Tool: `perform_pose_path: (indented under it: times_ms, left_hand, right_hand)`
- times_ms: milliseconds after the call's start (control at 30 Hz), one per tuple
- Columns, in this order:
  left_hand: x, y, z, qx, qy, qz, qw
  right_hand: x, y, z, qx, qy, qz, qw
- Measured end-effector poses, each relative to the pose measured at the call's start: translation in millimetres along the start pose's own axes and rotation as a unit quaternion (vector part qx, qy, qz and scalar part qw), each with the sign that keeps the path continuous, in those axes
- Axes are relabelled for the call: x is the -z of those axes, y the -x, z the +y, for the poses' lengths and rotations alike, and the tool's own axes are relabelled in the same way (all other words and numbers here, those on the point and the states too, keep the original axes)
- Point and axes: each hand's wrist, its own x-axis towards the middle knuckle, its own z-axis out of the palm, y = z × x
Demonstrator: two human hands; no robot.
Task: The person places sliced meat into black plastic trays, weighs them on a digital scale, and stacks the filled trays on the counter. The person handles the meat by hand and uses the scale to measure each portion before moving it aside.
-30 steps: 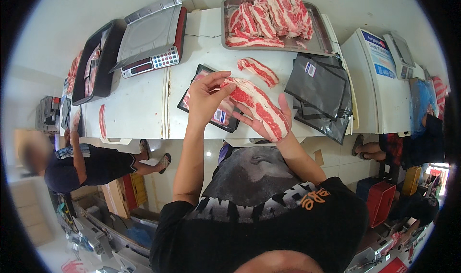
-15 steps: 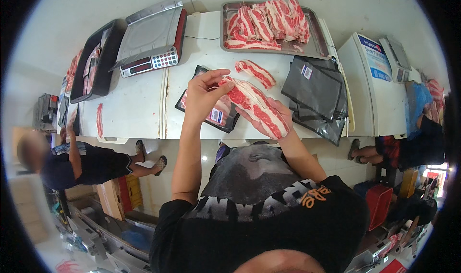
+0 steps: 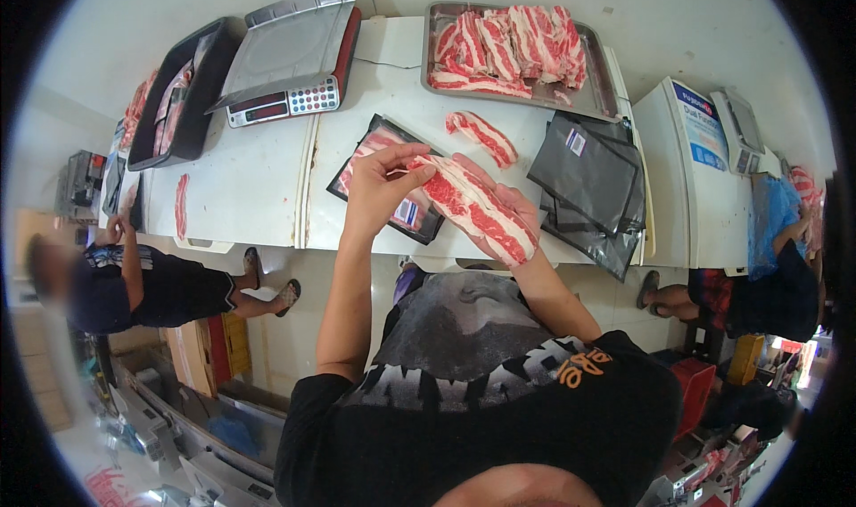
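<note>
Pinching meat strip (image 3: 477, 208) by ten-o'clock end with left hand (image 3: 382, 184), cradling it on spread right hand (image 3: 524, 209), likely against sagging.

The left hand (image 3: 382, 184) pinches, its thumb (image 3: 417, 178) drawn toward bent fingers (image 3: 403, 153). Just right of those fingertips, the right hand (image 3: 519, 206) lies open, palm up. Below the fingers, the left forearm (image 3: 344, 302) and right forearm (image 3: 560, 297) slant inward.

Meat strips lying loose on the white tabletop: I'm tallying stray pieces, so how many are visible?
2. One strip lies left of the black bags; a thinner strip lies at far left. The bags could hide more.
</note>
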Motion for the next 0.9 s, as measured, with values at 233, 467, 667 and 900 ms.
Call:
perform_pose_path:
  times_ms: [233, 467, 667, 900]
  left_hand:
    - [1, 2, -8, 0.013, -0.065, -0.039, 0.997]
    - [-2, -10, -28, 0.065, 0.020, -0.091, 0.994]
    - [26, -18, -52, -0.043, -0.140, 0.058, 0.987]
    - [-41, 18, -72, -0.126, -0.449, -0.084, 0.881]
  right_hand:
    - [11, 11, -2, -0.012, -0.025, 0.038, 0.999]
    - [26, 34, -3, 0.007, -0.054, 0.031, 0.998]
    - [56, 91, -12, 0.088, -0.020, 0.107, 0.990]
    - [97, 82, 18, 0.125, -0.108, 0.143, 0.976]
